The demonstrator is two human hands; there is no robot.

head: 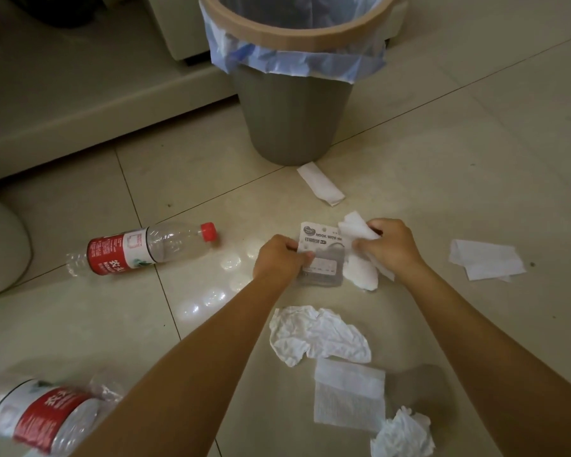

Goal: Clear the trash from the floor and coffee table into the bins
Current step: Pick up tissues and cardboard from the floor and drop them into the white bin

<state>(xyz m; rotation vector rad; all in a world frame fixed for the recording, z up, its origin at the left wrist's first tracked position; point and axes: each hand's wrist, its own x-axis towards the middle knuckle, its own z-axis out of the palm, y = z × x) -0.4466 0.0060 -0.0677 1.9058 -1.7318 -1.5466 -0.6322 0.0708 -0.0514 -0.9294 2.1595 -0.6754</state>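
Looking down at a tiled floor (442, 133), I see my left hand (279, 257) pinching the edge of a hook package (322, 255), fingers curled around it, and my right hand (391, 247) clutching a white tissue (360, 255) beside it. A grey bin (294, 110) with a blue liner stands just beyond. Crumpled tissues (317, 334) and two plastic water bottles (145, 247) lie scattered on the floor around my arms.

Dim, warm indoor light; glare spots shine on the floor tiles (211, 296), edges bowed and blurred.
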